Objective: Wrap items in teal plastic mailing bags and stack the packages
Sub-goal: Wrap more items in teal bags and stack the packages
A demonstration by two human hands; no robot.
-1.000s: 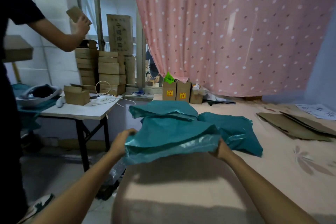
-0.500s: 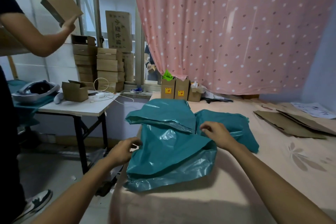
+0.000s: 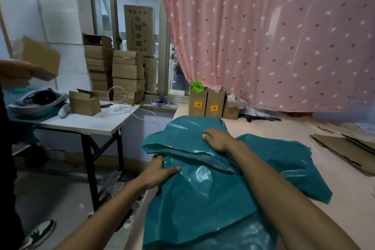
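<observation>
A teal bagged package [image 3: 194, 205] lies nearest me on the pink-covered bed [image 3: 304, 219]. My left hand [image 3: 158, 172] grips its far left edge, thumb on top. Behind it a second teal package [image 3: 182, 134] rests partly over it, and my right hand [image 3: 217, 139] lies flat on that one, fingers spread. A third teal package [image 3: 288, 160] sits to the right, under my right forearm. What the bags contain is hidden.
A white folding table [image 3: 85, 124] at left carries an open carton [image 3: 84, 102], a cable and stacked cardboard boxes [image 3: 115, 73]. Another person at far left holds a brown box [image 3: 40, 57]. Small cartons [image 3: 207, 104] stand under the pink curtain. Flattened cardboard [image 3: 345, 148] lies at right.
I set the lifted package down on the bed. My right hand moved forward onto the rear package, and my left took the near package's left edge. The other person lowered the box.
</observation>
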